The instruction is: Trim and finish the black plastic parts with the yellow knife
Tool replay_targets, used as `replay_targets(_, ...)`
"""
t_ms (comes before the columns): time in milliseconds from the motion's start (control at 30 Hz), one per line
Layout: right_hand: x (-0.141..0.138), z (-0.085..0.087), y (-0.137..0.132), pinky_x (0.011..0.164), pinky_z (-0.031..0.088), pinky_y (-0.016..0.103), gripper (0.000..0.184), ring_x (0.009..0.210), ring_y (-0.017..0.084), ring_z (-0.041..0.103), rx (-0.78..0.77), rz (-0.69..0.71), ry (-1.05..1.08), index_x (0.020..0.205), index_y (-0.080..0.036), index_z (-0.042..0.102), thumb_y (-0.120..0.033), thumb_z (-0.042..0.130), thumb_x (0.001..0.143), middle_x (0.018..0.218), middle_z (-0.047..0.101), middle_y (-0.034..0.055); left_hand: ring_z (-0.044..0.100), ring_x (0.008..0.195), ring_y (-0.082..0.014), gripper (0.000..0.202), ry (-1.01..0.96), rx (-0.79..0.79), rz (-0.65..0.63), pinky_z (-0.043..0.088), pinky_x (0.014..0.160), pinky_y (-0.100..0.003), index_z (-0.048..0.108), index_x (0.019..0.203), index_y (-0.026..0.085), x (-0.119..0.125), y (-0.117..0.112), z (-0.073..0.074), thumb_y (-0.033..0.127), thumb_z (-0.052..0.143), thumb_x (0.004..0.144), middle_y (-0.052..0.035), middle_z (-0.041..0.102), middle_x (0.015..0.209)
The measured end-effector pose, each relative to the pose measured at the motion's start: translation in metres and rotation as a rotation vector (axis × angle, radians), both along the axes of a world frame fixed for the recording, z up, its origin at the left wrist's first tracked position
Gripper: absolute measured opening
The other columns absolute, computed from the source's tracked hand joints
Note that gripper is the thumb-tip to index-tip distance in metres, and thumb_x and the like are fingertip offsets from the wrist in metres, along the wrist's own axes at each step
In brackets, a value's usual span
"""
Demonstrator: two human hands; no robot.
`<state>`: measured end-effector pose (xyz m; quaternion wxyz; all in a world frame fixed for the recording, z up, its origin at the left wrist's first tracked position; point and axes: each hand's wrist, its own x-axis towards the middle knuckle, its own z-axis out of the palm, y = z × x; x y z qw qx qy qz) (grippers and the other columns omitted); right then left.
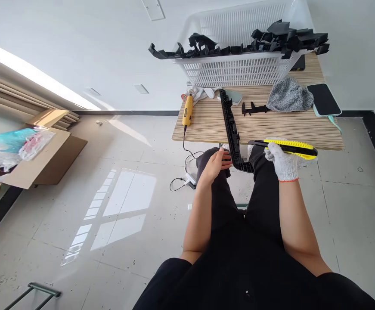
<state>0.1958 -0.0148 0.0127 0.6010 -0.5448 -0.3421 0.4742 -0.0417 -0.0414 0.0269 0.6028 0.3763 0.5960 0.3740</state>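
A long black plastic part lies lengthwise on the wooden table, its hooked lower end jutting past the front edge above my knees. Beside that end is my bare left hand, fingers stretched out and slightly apart; whether the fingertips touch the part I cannot tell. My right hand, in a white knitted glove with an orange cuff edge, is closed around a yellow and black utility knife. The knife's dark front end points left, toward the plastic part.
A white plastic basket at the table's back holds several black parts. On the table are a yellow corded tool, a black caliper, a grey cloth and a phone. A cardboard box stands left.
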Motion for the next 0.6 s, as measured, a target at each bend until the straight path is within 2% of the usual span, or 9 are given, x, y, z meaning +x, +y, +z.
replay_targets(67, -0.014, 0.001, 0.002, 0.044, 0.049, 0.02, 0.029, 0.052, 0.011, 0.06, 0.004, -0.053, 0.151, 0.08, -0.022, 0.071, -0.04, 0.089, 0.067, 0.063, 0.066, -0.0031, 0.077, 0.089, -0.0203, 0.045, -0.047, 0.052, -0.062, 0.066, 0.079, -0.033, 0.068, 0.102, 0.021, 0.009, 0.001, 0.0, 0.062, 0.049, 0.105, -0.0111, 0.076, 0.111)
replay_targets(133, -0.029, 0.002, 0.003, 0.043, 0.048, 0.019, 0.031, 0.049, 0.009, 0.059, -0.009, -0.055, 0.243, 0.078, -0.022, 0.069, -0.042, 0.09, 0.066, 0.062, 0.065, -0.004, 0.073, 0.082, -0.0169, 0.039, 0.003, 0.121, -0.088, 0.065, 0.073, -0.029, 0.064, 0.092, 0.022, 0.018, 0.004, 0.001, 0.055, 0.05, 0.106, -0.006, 0.073, 0.096)
replay_targets(233, -0.047, 0.001, 0.004, 0.041, 0.047, 0.019, 0.033, 0.046, 0.009, 0.057, -0.058, 0.027, 0.191, 0.077, -0.021, 0.069, -0.044, 0.09, 0.064, 0.059, 0.064, -0.0039, 0.068, 0.074, -0.0144, 0.027, 0.052, 0.157, -0.062, 0.063, 0.066, -0.025, 0.06, 0.089, 0.022, 0.026, 0.01, -0.002, 0.042, 0.055, 0.105, -0.0007, 0.065, 0.08)
replay_targets(300, -0.05, -0.002, 0.003, 0.042, 0.048, 0.02, 0.034, 0.046, 0.01, 0.058, -0.075, 0.056, 0.113, 0.077, -0.02, 0.07, -0.045, 0.09, 0.065, 0.058, 0.064, -0.0036, 0.068, 0.072, -0.0136, 0.024, 0.031, 0.143, -0.045, 0.062, 0.062, -0.024, 0.059, 0.088, 0.021, 0.027, 0.015, -0.006, 0.039, 0.056, 0.105, 0.0006, 0.064, 0.077)
replay_targets(433, -0.035, -0.007, 0.0, 0.044, 0.051, 0.021, 0.032, 0.048, 0.011, 0.06, -0.049, 0.022, 0.052, 0.077, -0.021, 0.07, -0.046, 0.088, 0.069, 0.057, 0.064, -0.0038, 0.072, 0.066, -0.0152, 0.036, 0.024, 0.134, -0.081, 0.062, 0.057, -0.026, 0.058, 0.079, 0.02, 0.022, 0.023, -0.012, 0.045, 0.057, 0.105, -0.0012, 0.067, 0.076)
replay_targets(600, -0.007, -0.003, -0.002, 0.045, 0.051, 0.023, 0.033, 0.05, 0.013, 0.063, -0.044, -0.029, 0.023, 0.081, -0.021, 0.071, -0.044, 0.09, 0.066, 0.062, 0.067, -0.0021, 0.071, 0.065, -0.0175, 0.049, 0.145, 0.217, -0.061, 0.064, 0.058, -0.03, 0.063, 0.076, 0.019, 0.017, 0.028, -0.011, 0.061, 0.059, 0.101, -0.0029, 0.067, 0.069)
